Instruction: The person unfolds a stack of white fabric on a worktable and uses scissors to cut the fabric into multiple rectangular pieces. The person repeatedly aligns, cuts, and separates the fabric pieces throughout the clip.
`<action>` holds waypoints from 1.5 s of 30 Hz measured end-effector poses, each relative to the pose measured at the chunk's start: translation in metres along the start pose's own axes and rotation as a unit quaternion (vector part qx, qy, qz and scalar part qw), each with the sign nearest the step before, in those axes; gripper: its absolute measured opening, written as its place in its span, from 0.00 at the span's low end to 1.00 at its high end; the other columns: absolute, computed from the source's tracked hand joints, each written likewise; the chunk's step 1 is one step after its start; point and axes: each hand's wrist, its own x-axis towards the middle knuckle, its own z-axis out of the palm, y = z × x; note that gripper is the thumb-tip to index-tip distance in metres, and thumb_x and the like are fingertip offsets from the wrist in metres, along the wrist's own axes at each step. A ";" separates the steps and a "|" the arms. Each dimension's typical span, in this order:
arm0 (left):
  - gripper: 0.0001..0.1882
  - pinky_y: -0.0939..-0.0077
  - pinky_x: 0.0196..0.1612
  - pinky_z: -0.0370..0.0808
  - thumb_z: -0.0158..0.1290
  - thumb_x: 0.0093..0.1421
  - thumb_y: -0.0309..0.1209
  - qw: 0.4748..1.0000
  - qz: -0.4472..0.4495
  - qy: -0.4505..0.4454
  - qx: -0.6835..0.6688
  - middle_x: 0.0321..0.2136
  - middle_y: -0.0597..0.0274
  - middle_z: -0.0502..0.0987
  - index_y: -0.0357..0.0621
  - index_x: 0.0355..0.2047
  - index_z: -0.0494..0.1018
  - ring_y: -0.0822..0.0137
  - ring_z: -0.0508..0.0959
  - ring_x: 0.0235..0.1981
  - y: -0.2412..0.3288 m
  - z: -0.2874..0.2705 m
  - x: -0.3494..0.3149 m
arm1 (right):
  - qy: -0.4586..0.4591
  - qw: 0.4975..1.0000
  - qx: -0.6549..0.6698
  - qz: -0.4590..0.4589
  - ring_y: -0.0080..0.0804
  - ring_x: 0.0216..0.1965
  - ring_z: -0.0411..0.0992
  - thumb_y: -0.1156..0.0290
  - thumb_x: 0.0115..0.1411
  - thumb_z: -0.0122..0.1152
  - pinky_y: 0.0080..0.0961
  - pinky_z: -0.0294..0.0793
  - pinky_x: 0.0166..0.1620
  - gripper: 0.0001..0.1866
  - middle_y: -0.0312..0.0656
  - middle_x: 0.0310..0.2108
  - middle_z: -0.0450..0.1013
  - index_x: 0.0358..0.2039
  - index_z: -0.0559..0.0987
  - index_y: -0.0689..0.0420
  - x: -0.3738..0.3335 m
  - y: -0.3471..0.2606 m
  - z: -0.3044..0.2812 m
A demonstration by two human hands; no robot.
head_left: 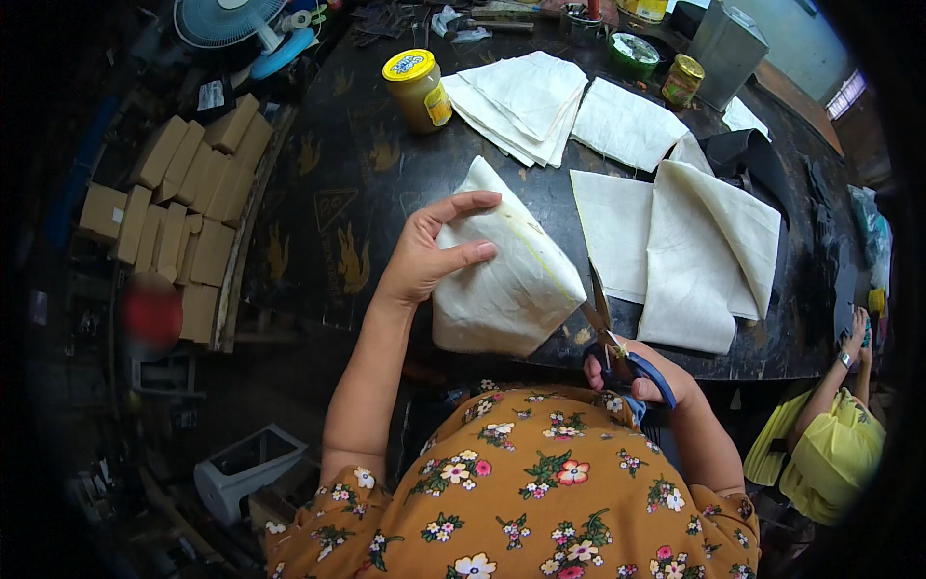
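Note:
A folded piece of white cloth [506, 289] with a thin yellow line along it is held up at the table's near edge. My left hand [432, 246] grips its upper left side, thumb in front and fingers curled over the top. Blue-handled scissors [652, 376] are in my right hand [666, 363], fingers around the loops. The blades are parted and point up, close to the cloth's right corner; whether they touch it I cannot tell. Right of them lies a larger folded white cloth [699, 261] with one flap turned over.
Farther back on the dark table [328, 212] are stacked white cloths [516, 101], a yellow-lidded jar [417, 92], a smaller jar [683, 81] and a metal can [727, 53]. Cardboard boxes [188, 193] stand at the left beside a fan [229, 19]. Another person in yellow [834, 444] is at the right.

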 end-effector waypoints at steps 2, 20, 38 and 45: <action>0.34 0.74 0.61 0.70 0.68 0.50 0.19 0.999 0.035 -0.001 0.016 0.53 0.63 0.78 0.42 0.59 0.75 0.73 0.76 0.53 0.003 0.002 -0.002 | 0.006 0.999 -0.041 0.007 0.24 0.41 0.68 0.39 0.51 0.73 0.23 0.71 0.47 0.39 0.36 0.39 0.69 0.47 0.72 0.60 -0.001 -0.005 -0.002; 0.37 0.74 0.66 0.63 0.68 0.51 0.23 0.993 0.088 0.006 0.082 0.59 0.60 0.74 0.43 0.63 0.71 0.70 0.71 0.60 0.021 0.011 -0.005 | 0.094 0.983 -0.119 0.101 0.14 0.29 0.60 0.69 0.60 0.72 0.17 0.62 0.32 0.13 0.25 0.25 0.65 0.29 0.73 0.57 -0.010 -0.017 0.008; 0.47 0.70 0.70 0.56 0.67 0.51 0.24 0.986 0.093 -0.060 0.124 0.67 0.56 0.66 0.44 0.71 0.60 0.64 0.64 0.68 0.024 0.033 -0.011 | 0.078 0.987 -0.138 -0.008 0.11 0.28 0.60 0.70 0.63 0.68 0.15 0.62 0.31 0.11 0.23 0.24 0.65 0.30 0.73 0.57 0.011 -0.016 0.014; 0.51 0.69 0.72 0.54 0.67 0.51 0.25 0.982 0.117 -0.070 0.131 0.70 0.53 0.60 0.42 0.73 0.53 0.62 0.59 0.71 0.027 0.033 -0.012 | 0.078 0.988 -0.107 0.078 0.12 0.32 0.61 0.65 0.63 0.69 0.15 0.63 0.34 0.13 0.26 0.29 0.67 0.34 0.74 0.58 0.005 -0.021 0.017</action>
